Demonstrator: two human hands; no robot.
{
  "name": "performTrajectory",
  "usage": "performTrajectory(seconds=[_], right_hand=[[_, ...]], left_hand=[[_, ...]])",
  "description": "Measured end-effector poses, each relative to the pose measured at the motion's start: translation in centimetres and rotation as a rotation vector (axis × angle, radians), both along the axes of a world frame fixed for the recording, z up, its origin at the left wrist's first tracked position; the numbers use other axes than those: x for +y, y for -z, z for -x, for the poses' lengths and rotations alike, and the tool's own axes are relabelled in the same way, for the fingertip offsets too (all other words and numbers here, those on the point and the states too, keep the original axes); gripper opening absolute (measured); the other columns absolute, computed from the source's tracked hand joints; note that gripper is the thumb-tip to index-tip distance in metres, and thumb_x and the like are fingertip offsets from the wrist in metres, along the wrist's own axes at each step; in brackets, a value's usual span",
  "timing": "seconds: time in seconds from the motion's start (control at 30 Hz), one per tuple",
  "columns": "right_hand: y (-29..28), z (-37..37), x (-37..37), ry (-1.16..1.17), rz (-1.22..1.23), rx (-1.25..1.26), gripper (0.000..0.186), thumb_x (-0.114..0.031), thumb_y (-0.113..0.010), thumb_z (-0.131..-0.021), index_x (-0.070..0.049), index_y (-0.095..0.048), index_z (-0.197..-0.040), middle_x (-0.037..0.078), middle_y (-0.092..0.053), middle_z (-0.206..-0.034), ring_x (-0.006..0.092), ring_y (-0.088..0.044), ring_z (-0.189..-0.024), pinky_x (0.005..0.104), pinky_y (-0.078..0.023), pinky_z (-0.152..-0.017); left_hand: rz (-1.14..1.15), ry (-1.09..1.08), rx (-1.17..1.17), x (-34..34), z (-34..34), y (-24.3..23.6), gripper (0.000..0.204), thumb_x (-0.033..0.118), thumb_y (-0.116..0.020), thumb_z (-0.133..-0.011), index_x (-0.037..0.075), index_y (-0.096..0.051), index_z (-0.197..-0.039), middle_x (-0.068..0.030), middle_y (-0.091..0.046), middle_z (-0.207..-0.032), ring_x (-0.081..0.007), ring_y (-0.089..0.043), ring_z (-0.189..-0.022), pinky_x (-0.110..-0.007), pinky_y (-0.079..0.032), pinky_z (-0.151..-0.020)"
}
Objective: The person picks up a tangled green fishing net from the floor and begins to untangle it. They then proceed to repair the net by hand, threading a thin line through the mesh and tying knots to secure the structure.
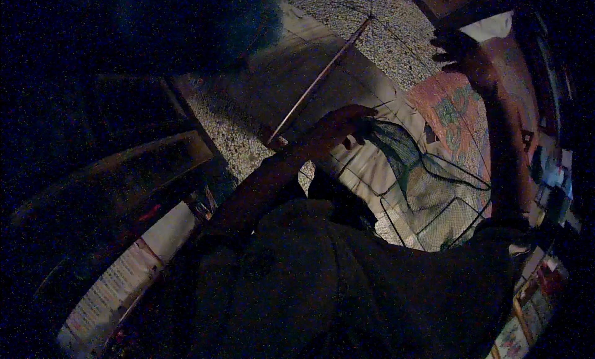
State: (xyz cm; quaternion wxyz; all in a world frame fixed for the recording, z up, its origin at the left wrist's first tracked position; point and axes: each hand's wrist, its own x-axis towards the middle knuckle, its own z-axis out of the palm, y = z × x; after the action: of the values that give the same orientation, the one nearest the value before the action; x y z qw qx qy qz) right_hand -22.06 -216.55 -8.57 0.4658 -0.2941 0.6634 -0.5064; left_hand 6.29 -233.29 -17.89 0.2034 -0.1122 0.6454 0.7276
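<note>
The left hand [338, 128] is pinching the dark netting [427, 185], which is lying over pale sheets on the speckled floor [396, 36]. The right hand [465, 55] is reaching far out, fingers loosely apart, touching nothing I can make out

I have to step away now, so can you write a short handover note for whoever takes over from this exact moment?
Left hand: fingers pinch the edge of the dark mesh netting, beside a thin rod slanting over the speckled floor.
Right hand: raised high at upper right; too dark to tell whether it holds anything.
Netting hangs in front, over pale flattened cardboard.
Done and left: the picture is too dim to tell.
</note>
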Motion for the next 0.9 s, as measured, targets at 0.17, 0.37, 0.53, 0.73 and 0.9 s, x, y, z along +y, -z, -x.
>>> performTrajectory(seconds=[0.17, 0.37, 0.53, 0.73, 0.9], right_hand=[[3.5, 0.4, -3.1, 0.024, -0.392, -0.132, 0.053, -0.038, -0.052, -0.079, -0.007, -0.04, -0.12, 0.009, -0.049, -0.116, 0.0217, -0.056, -0.09, 0.0343, -0.048, -0.068], [7.0, -0.9, -4.4, -0.172, -0.254, -0.155, 0.041, -0.031, -0.057, -0.077, -0.008, -0.047, -0.11, 0.008, -0.057, -0.101, 0.022, -0.058, -0.082, 0.0358, -0.048, -0.063], [9.5, -3.5, -8.6, -0.254, -0.393, -0.112, 0.036, -0.029, -0.058, -0.076, -0.008, -0.051, -0.105, 0.007, -0.059, -0.095, 0.0219, -0.059, -0.079, 0.0347, -0.048, -0.062], [9.3, -4.6, -9.7, -0.44, -0.488, -0.002, 0.031, -0.028, -0.059, -0.075, -0.008, -0.054, -0.099, 0.008, -0.061, -0.089, 0.0223, -0.059, -0.076, 0.0341, -0.048, -0.062], [9.1, -7.6, -10.4, -1.015, -0.352, 0.375, 0.029, -0.029, -0.057, -0.076, -0.008, -0.056, -0.096, 0.009, -0.06, -0.087, 0.0235, -0.059, -0.076, 0.0345, -0.047, -0.062]], left_hand=[[-0.034, -0.074, -0.019, -0.2, 0.7, 1.5, 0.016, 0.018, -0.053, -0.08, 0.005, -0.052, -0.09, -0.0041, -0.056, -0.079, -0.0125, -0.054, -0.064, -0.025, -0.043, -0.056], [-0.055, -0.144, -0.024, -0.3, 1.6, 2.4, 0.016, 0.018, -0.053, -0.08, 0.005, -0.053, -0.088, -0.0045, -0.056, -0.077, -0.0126, -0.054, -0.063, -0.026, -0.043, -0.055], [-0.074, -0.263, -0.025, -0.7, 1.8, 4.2, 0.016, 0.019, -0.053, -0.08, 0.005, -0.053, -0.087, -0.0048, -0.056, -0.076, -0.0127, -0.054, -0.062, -0.026, -0.043, -0.054], [-0.121, -0.289, -0.03, -0.4, 2.2, 4.8, 0.016, 0.02, -0.053, -0.08, 0.004, -0.054, -0.085, -0.0051, -0.056, -0.074, -0.0128, -0.054, -0.061, -0.026, -0.044, -0.053], [-0.144, -0.334, -0.028, -0.5, 1.7, 5.4, 0.017, 0.02, -0.053, -0.08, 0.004, -0.054, -0.083, -0.0054, -0.057, -0.072, -0.0129, -0.055, -0.06, -0.026, -0.044, -0.052]])
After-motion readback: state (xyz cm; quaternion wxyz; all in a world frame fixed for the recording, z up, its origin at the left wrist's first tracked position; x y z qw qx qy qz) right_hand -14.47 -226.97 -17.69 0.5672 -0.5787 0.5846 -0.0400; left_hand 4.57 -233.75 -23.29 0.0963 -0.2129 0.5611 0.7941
